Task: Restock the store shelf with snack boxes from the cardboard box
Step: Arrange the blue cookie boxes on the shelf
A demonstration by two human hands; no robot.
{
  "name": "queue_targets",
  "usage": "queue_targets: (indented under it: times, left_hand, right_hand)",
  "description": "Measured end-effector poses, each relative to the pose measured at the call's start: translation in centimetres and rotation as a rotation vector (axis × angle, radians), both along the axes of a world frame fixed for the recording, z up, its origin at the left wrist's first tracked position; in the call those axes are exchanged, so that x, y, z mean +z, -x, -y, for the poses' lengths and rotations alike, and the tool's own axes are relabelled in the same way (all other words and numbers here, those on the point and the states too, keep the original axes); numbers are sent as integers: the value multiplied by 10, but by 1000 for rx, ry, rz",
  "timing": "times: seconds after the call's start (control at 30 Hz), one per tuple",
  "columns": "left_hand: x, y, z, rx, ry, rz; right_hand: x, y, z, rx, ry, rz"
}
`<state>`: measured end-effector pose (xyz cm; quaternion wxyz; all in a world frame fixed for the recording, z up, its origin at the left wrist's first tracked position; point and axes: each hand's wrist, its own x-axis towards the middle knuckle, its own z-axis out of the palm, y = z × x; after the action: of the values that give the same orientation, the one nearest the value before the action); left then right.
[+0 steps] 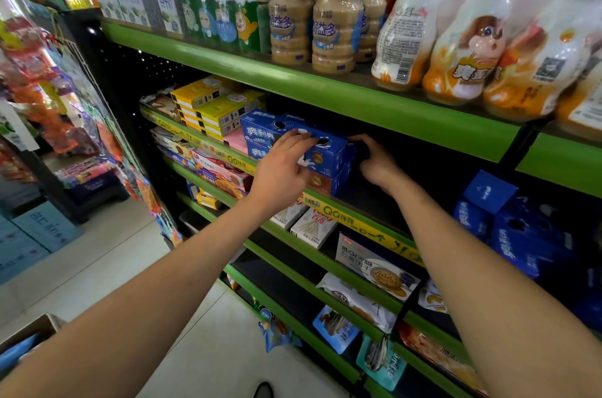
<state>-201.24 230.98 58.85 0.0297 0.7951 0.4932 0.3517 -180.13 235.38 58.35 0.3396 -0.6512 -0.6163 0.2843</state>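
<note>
Two hands steady our top blue snack box (329, 150) at the shelf (351, 221) front edge. Left hand (280, 169) grips its face; right hand (374, 160) braces its end (squaring the stack).

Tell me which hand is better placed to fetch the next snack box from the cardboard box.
Probably the left hand: the cardboard box sits at the lower left, on its side. The right hand is behind the blue box, farther away.

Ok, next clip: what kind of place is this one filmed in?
Most likely a small grocery or convenience store aisle. Green shelves hold rows of bottled drinks and packaged snacks, a yellow price strip runs along one edge, and both hands, left hand and right hand, are on blue snack boxes.
</note>
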Motion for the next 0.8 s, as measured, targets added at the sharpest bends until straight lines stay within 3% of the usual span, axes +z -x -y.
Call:
queue_targets:
  times: [0.33, 0.47, 0.57, 0.67, 0.8]
  left_hand:
    - [37, 0, -5, 13, 59, -298]
    - [47, -6, 5, -29, 34, -158]
    - [38, -30, 31, -151, -37, -57]
    - [24, -72, 58, -338, 75, -30]
    - [12, -140, 69, -412, 230, 32]
  right_hand:
    - [17, 9, 83, -75, -45, 164]
    - [28, 3, 151, 12, -117, 318]
    - [35, -15, 192, -58, -205, 444]
    - [37, -36, 218, -216, -268, 609]
    - [25, -58, 236, -363, -163, 800]
